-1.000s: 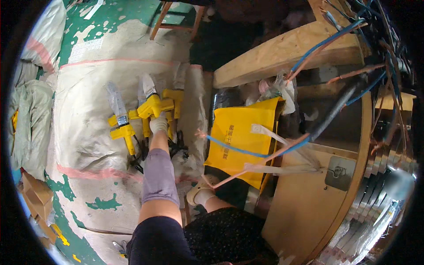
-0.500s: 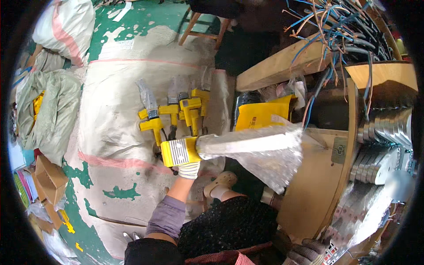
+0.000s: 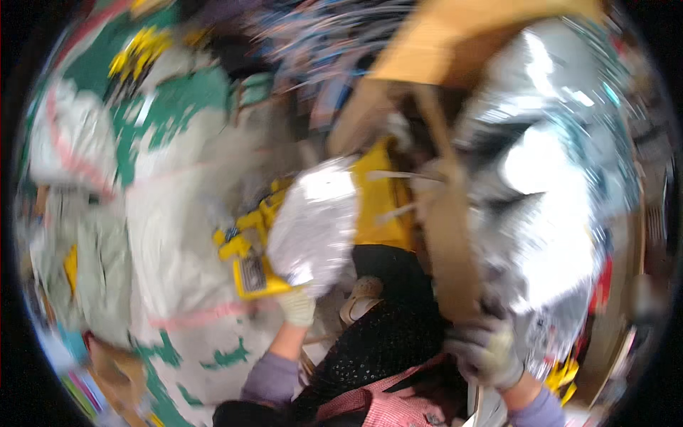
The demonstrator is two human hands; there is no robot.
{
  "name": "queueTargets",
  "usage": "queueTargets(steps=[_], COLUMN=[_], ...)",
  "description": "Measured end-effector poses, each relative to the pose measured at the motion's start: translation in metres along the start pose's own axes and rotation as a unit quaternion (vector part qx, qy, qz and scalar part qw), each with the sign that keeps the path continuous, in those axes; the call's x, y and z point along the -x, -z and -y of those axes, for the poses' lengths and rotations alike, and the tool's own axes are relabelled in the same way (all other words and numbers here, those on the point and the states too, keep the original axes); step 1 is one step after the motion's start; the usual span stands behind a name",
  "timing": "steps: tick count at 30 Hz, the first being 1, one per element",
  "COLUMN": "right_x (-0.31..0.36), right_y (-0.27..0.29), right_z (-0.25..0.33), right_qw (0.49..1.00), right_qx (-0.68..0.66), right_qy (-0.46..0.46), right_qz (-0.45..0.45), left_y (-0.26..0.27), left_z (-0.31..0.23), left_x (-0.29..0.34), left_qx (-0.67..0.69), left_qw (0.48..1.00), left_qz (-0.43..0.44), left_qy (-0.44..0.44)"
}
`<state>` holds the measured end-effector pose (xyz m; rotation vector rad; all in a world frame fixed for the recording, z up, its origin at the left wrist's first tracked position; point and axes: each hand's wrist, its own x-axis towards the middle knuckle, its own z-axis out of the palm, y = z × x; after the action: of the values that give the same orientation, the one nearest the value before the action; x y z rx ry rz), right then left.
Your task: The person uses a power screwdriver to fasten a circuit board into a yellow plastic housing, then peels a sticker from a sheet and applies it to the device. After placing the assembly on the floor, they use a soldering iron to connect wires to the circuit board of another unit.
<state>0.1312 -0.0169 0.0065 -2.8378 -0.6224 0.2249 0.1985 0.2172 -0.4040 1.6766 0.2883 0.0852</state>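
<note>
My left hand (image 3: 297,307), in a white striped glove, grips a yellow-bodied tool (image 3: 256,279) with a dark striped patch on its top. A crinkled clear plastic bag (image 3: 313,224) lies over the tool's long end and covers what is inside. Similar yellow tools (image 3: 267,206) lie just beyond it on the white sheet (image 3: 163,228). My right hand (image 3: 487,352), in a grey and pale glove, is low on the right beside the wooden board (image 3: 452,249). Motion smears its fingers, so its grip is unclear.
A shiny plastic-wrapped stack (image 3: 548,171) fills the right side. Beyond the board is a yellow bag (image 3: 377,206), with a bundle of loose wires (image 3: 327,43) at the top. White and grey-green sacks (image 3: 92,285) line the left. My shod foot (image 3: 363,295) is below the tool.
The view has swung to the right and is blurred. The bagged end of the tool now points away from me instead of rightward. My right hand has risen into fuller view.
</note>
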Motion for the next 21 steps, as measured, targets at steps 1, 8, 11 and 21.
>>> queueTargets(steps=[1,8,11,21], right_x=[-0.007,0.014,0.065,0.349], right_y=[0.003,-0.027,-0.028,-0.06], right_z=[-0.004,0.019,0.084,0.199], right_qw=[0.999,0.985,0.976,0.619], right_qx=[-0.028,0.104,0.099,0.259], right_qy=[0.021,0.005,-0.071,-0.701], right_qz=[0.025,-0.136,-0.179,-0.24], left_y=[0.03,0.082,0.08,0.067], left_z=[0.0,-0.126,-0.081,-0.296], left_x=[0.004,0.066,0.061,0.13], left_qx=[-0.316,-0.087,-0.034,-0.076], left_qw=[0.944,0.968,0.934,0.767], left_qz=[0.035,0.218,0.245,0.567], left_qy=[-0.09,-0.084,-0.257,-0.289])
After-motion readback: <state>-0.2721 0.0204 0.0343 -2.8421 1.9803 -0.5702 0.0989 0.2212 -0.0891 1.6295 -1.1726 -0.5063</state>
